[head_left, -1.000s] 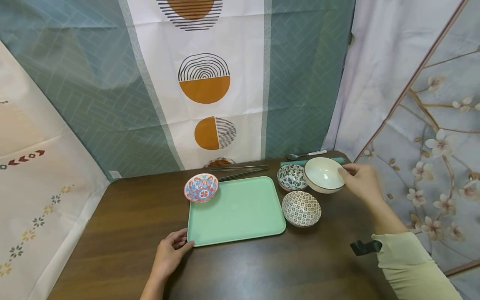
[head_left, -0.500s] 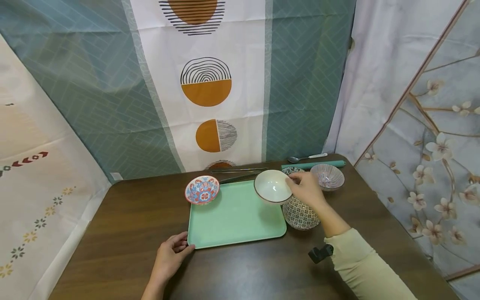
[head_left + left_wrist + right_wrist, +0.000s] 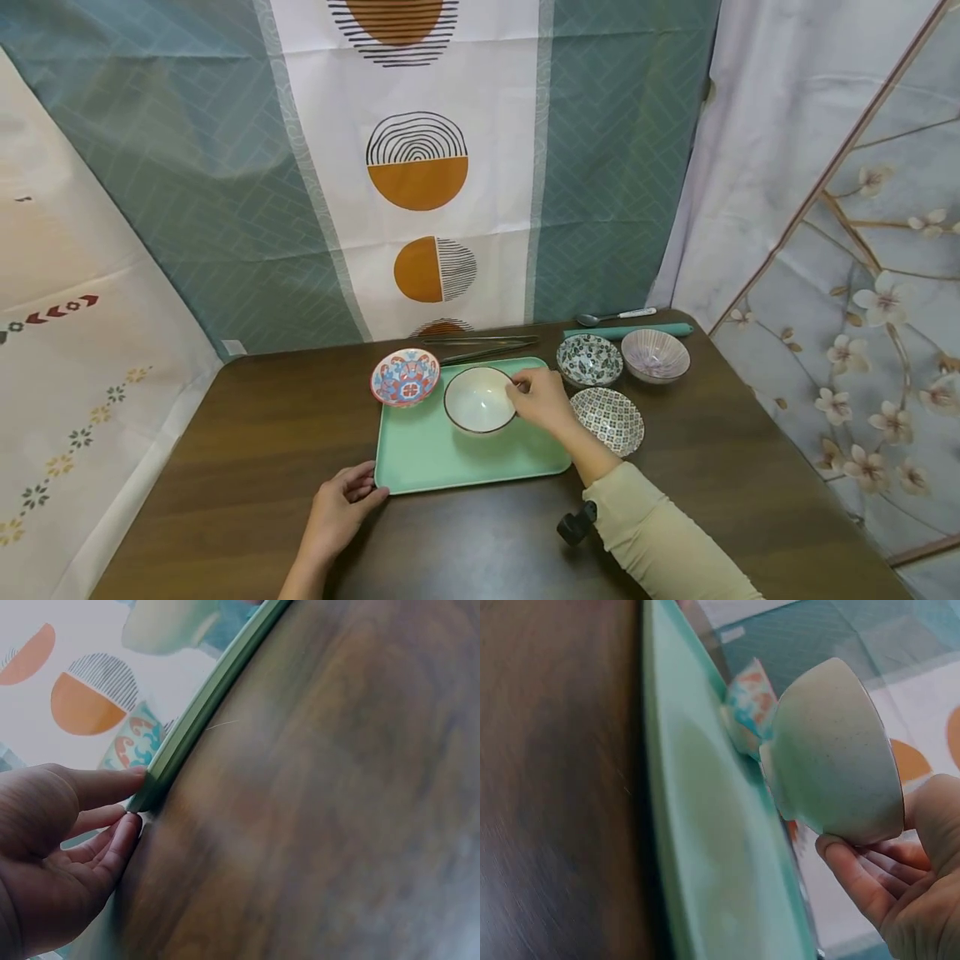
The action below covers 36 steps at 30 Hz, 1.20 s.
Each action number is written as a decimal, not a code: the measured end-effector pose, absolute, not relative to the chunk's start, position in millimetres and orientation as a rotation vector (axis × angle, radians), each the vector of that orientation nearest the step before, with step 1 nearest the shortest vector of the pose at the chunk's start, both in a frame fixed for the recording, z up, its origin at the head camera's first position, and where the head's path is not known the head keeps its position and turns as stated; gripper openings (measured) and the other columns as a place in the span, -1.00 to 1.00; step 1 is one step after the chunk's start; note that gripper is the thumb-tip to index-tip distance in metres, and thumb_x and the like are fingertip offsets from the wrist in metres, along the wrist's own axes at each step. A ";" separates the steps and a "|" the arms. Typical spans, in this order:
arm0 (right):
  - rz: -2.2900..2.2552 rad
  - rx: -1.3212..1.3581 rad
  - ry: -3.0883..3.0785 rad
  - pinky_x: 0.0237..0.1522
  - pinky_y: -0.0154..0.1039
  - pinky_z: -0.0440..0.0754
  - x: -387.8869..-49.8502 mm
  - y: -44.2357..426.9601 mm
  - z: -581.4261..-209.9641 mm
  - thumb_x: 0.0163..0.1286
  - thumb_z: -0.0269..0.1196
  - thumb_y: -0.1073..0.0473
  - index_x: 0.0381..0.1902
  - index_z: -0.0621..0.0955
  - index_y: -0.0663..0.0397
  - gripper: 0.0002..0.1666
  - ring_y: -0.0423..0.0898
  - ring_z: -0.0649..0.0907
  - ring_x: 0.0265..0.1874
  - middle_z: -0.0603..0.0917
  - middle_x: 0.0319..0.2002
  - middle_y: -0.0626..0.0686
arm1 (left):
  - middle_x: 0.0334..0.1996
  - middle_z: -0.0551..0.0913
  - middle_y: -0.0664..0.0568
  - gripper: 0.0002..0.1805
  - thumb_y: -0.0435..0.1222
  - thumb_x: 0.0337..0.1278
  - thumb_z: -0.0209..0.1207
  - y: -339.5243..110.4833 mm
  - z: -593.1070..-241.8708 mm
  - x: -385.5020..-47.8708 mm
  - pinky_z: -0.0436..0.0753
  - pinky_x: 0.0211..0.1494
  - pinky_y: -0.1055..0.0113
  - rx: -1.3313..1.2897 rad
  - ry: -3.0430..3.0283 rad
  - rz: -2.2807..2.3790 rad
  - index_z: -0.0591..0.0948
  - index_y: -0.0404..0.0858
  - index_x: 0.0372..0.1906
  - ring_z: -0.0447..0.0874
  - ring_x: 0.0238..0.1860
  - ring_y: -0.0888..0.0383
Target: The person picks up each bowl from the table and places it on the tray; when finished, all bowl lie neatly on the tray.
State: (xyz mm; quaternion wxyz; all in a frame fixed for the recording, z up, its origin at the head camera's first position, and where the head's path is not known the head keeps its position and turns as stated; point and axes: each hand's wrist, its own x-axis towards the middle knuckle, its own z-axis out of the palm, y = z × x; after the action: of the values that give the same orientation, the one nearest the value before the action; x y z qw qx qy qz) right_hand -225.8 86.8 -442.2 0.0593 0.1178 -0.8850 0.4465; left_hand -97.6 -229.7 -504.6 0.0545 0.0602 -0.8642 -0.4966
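A white bowl with a dark rim [image 3: 480, 402] is in my right hand [image 3: 542, 402], which pinches its right side between thumb and fingers. In the right wrist view the bowl [image 3: 836, 754] hangs just above the mint-green tray [image 3: 705, 825]; whether its foot touches is hard to tell. My left hand [image 3: 337, 508] grips the near left corner of the tray [image 3: 450, 467], thumb above and fingers at and below the edge, as the left wrist view shows. On the tray's far left corner sits a small red-and-blue patterned bowl [image 3: 405, 377].
Right of the tray stand a checked bowl [image 3: 607, 419], a dark floral bowl [image 3: 589, 361] and a striped purplish bowl [image 3: 656, 356]. Behind them lie a teal stick-like object [image 3: 628, 331] and a spoon [image 3: 617, 316]. Thin metal chopstick-like rods [image 3: 480, 342] lie behind the tray.
My right hand has carried the white bowl left from beside the other bowls, over the tray, and lowered it. The striped bowl has come into view. My left hand stays at the tray corner.
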 end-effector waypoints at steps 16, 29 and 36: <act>1.480 0.488 -2.712 -0.63 -0.37 0.52 -218.5 25.4 -468.0 0.30 0.26 0.32 -0.29 0.77 0.24 -0.84 -0.27 0.56 -0.70 0.69 -0.60 -0.03 | -0.08 0.68 -0.15 -0.55 -0.45 0.06 0.46 -228.9 -506.1 -98.1 0.69 -0.05 0.47 0.177 -2.593 -1.536 0.67 -0.46 0.10 0.69 -0.10 0.06; 1.673 0.553 -2.791 -0.61 -0.31 0.63 -207.6 -2.2 -466.9 0.35 0.24 0.29 -0.11 0.73 0.32 -0.77 -0.20 0.66 -0.72 0.70 -0.57 -0.01 | -0.14 0.69 -0.15 -0.56 -0.46 0.05 0.46 -226.1 -502.9 -97.2 0.69 -0.11 0.49 0.189 -2.587 -1.497 0.67 -0.51 0.07 0.69 -0.16 0.08; 1.664 0.586 -2.861 -0.61 -0.31 0.61 -203.7 -8.1 -466.6 0.39 0.24 0.26 -0.06 0.71 0.28 -0.75 -0.17 0.67 -0.71 0.65 -0.63 -0.05 | -0.15 0.69 -0.14 -0.55 -0.45 0.05 0.46 -224.1 -501.6 -95.4 0.68 -0.14 0.51 0.223 -2.609 -1.479 0.66 -0.52 0.08 0.69 -0.17 0.07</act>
State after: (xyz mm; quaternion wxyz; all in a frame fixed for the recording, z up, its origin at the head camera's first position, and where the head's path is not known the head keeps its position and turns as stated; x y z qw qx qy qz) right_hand -203.7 -8.1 -466.6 -0.1095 0.1733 -0.8461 0.4920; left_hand -95.4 -224.1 -501.6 0.0668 0.0741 -0.8656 -0.4907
